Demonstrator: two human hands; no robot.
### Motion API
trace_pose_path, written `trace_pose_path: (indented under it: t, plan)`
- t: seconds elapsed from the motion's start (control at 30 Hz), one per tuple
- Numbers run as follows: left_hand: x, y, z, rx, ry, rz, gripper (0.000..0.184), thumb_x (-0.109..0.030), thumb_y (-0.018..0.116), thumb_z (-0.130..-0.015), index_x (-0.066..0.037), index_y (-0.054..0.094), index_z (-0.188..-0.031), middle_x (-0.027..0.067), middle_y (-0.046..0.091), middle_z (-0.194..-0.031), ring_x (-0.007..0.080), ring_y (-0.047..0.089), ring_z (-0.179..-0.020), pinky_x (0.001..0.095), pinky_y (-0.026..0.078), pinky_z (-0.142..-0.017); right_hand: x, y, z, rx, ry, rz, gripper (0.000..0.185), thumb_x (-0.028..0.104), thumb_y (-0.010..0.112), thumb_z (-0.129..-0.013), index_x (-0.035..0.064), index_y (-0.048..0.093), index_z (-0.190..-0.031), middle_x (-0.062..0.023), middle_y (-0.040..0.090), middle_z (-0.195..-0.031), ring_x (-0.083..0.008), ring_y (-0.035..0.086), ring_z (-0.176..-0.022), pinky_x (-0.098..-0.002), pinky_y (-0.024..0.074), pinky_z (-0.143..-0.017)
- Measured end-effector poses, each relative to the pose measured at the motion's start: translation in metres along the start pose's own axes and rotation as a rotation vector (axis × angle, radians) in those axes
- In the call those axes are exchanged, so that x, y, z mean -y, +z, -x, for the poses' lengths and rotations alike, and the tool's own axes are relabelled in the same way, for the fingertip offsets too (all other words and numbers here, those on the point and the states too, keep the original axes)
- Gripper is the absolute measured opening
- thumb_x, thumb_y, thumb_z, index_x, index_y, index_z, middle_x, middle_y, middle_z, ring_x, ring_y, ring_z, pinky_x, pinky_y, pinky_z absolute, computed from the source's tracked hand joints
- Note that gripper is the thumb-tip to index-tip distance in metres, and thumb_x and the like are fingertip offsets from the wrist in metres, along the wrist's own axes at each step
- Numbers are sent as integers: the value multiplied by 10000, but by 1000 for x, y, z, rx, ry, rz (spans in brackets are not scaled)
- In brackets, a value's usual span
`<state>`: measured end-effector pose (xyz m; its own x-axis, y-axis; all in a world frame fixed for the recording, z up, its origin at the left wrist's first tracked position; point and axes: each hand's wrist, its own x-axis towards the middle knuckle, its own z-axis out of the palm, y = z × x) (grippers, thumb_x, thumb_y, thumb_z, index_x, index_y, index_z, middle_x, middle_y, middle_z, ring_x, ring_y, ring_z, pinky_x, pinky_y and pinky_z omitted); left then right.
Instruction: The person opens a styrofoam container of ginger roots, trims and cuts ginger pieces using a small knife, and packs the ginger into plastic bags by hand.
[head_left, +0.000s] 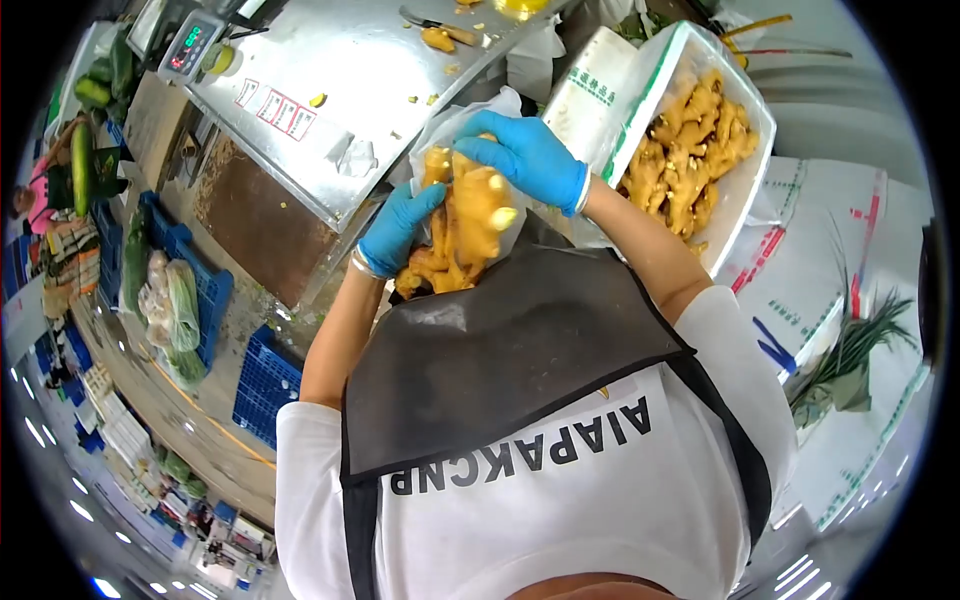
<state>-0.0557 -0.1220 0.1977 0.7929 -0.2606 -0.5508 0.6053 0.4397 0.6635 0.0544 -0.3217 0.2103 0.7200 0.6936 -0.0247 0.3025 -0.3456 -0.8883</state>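
A large knobbly piece of ginger (478,212) is held in front of my apron, with pale cut ends on its right side. My right hand (528,158), in a blue glove, has its fingers closed over the top of it. Gripping from the lower left is my left hand (398,232), also blue-gloved, with its thumb against the ginger. More ginger (425,272) lies just below, close to the apron. Behind the hands is a crumpled translucent plastic bag (499,103); how far it wraps the ginger cannot be told.
A white foam box (762,120) of ginger stands to the right. On the metal table (300,50) are a knife (440,27), ginger scraps and printed labels (286,116). A scale display (192,45) is at the upper left. Blue pallets (265,385) lie on the floor.
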Motion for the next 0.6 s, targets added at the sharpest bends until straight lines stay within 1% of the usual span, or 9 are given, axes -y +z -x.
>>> trace_pose_path:
  t: [0.1, 0.23, 0.3, 0.33, 0.37, 0.43, 0.47, 0.53, 0.6]
  plan:
    - [8, -6, -12, 56, -66, -154, 511, -359, 607, -933, 27, 543, -1261, 72, 649, -1106, 140, 625, -954, 275, 508, -838, -13, 1, 13, -55, 106, -338, 368, 387, 535, -970, 39, 650, -983, -87, 667, -866, -176, 647, -778, -287, 517, -746]
    - [2, 7, -24, 104, -96, -229, 474, -304, 660, -900, 16, 569, -1238, 63, 660, -1082, 130, 623, -946, 276, 514, -825, -58, 7, 29, -40, 332, -1345, 312, 327, 512, -983, 56, 651, -912, -13, 634, -900, -115, 592, -821, -245, 493, -785]
    - [0, 10, -30, 55, -50, -140, 438, -264, 694, -876, 3, 595, -1209, 59, 667, -1067, 123, 630, -934, 272, 522, -802, -23, -31, 33, -300, 443, -861, 301, 297, 483, -984, 60, 647, -901, -16, 612, -832, -105, 586, -779, -244, 496, -743]
    - [-11, 13, -28, 0, -38, -162, 422, -278, 688, -881, 0, 607, -1189, 52, 675, -1037, 116, 638, -892, 260, 526, -767, -60, -58, 41, -252, 459, -675, 306, 289, 469, -981, 46, 653, -952, -34, 642, -864, -103, 589, -740, -241, 497, -704]
    - [-15, 11, -32, -67, -19, -158, 423, -287, 691, -880, 2, 610, -1178, 47, 677, -1019, 115, 640, -865, 256, 527, -748, -63, -95, 45, -268, 226, -622, 314, 307, 492, -968, 34, 645, -990, -46, 654, -859, -113, 614, -729, -245, 509, -697]
    - [-25, 4, -45, -196, 59, -162, 436, -301, 704, -871, 12, 614, -1160, 38, 674, -978, 116, 637, -815, 254, 523, -712, -88, -146, 55, -754, 292, -323, 431, 302, 583, -941, -22, 521, -1219, -106, 652, -839, -181, 652, -730, -284, 540, -745]
    - [-30, 5, -49, -259, 112, -168, 447, -307, 715, -863, 20, 615, -1152, 35, 669, -957, 119, 632, -791, 255, 519, -696, -98, -160, 57, -938, 218, 675, 509, 296, 601, -936, -39, 454, -1290, -181, 663, -983, -214, 665, -818, -307, 549, -787]
    - [-39, 15, -52, -341, 192, -171, 395, -290, 677, -903, -11, 616, -1176, 35, 659, -1015, 117, 629, -840, 253, 512, -739, -89, -151, 60, -645, 454, -51, 532, 285, 623, -925, -36, 446, -1310, -176, 639, -1099, -207, 649, -933, -305, 546, -824]
    - [-31, 17, -66, -368, 277, -175, 377, -289, 685, -898, -24, 630, -1160, 33, 660, -999, 117, 624, -832, 249, 507, -732, -41, -99, 58, -258, 322, -696, 555, 284, 659, -905, -34, 459, -1314, -117, 640, -1073, -164, 624, -940, -277, 530, -784]
